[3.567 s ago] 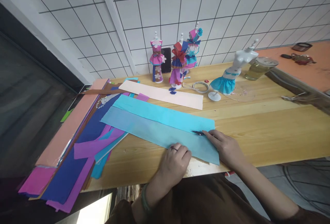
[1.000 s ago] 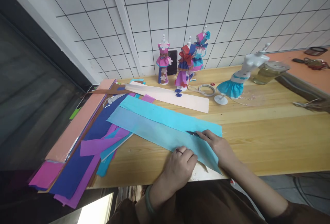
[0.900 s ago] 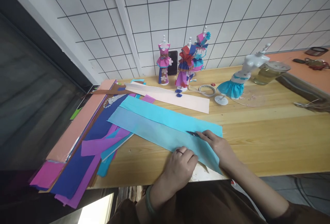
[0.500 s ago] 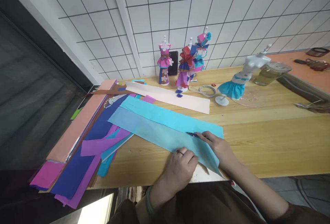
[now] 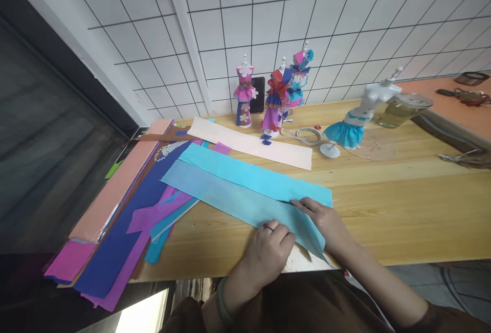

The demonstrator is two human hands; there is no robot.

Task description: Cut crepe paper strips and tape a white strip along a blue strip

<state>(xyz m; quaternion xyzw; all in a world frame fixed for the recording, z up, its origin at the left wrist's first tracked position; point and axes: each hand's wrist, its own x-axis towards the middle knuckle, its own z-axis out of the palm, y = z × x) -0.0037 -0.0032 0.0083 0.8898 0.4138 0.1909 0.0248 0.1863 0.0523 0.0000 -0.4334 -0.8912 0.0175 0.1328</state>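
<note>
Two overlapping layers of blue paper lie across the table in front of me, a bright turquoise strip (image 5: 245, 169) behind and a paler blue sheet (image 5: 230, 197) nearer. My left hand (image 5: 271, 251) is closed at the near edge of the paler sheet, its fingers curled on the paper. Around a dark, thin tool (image 5: 286, 202) my right hand (image 5: 322, 220) is closed, its fingertips near the line where the two layers meet. The tool's tip lies at that line; most of the tool is hidden. Below the right hand, the sheet's corner bends upward.
Coloured paper strips (image 5: 134, 210) are piled at the left. Behind lies a pale pink strip (image 5: 253, 146). Dressed small mannequins (image 5: 244, 92) stand by the wall; another with a turquoise skirt (image 5: 347, 129) leans at the right, near a jar (image 5: 402, 110) and a wire coil (image 5: 309, 136).
The tool in my right hand has moved slightly right and is less visible. The left end of the pale pink strip has lifted or shifted a little, and a purple strip end at the left has moved.
</note>
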